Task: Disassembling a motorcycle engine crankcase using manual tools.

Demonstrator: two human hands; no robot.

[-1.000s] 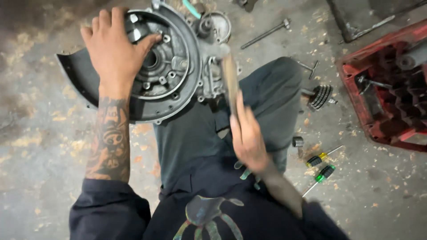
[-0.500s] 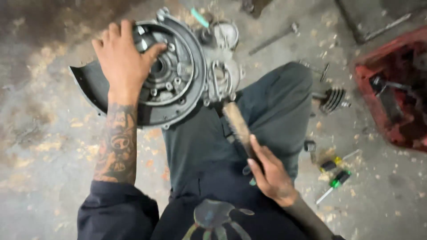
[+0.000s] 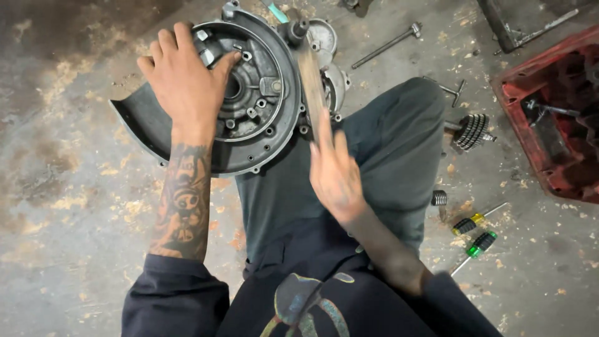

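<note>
Swung forward since half a second ago, the hammer (image 3: pixel 310 78) now has its head up by the engine casing (image 3: pixel 262 100)
Right hand (image 3: pixel 335 175) grips the wooden handle, fingers wrapped; left hand (image 3: pixel 184 81) lies fingers spread on the casing, which rests on the floor against the knee

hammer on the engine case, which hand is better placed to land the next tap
Right. The right hand grips the wooden-handled hammer, whose head sits at the rim of the engine case. The left hand lies flat on the case, likely steadying it.
</note>
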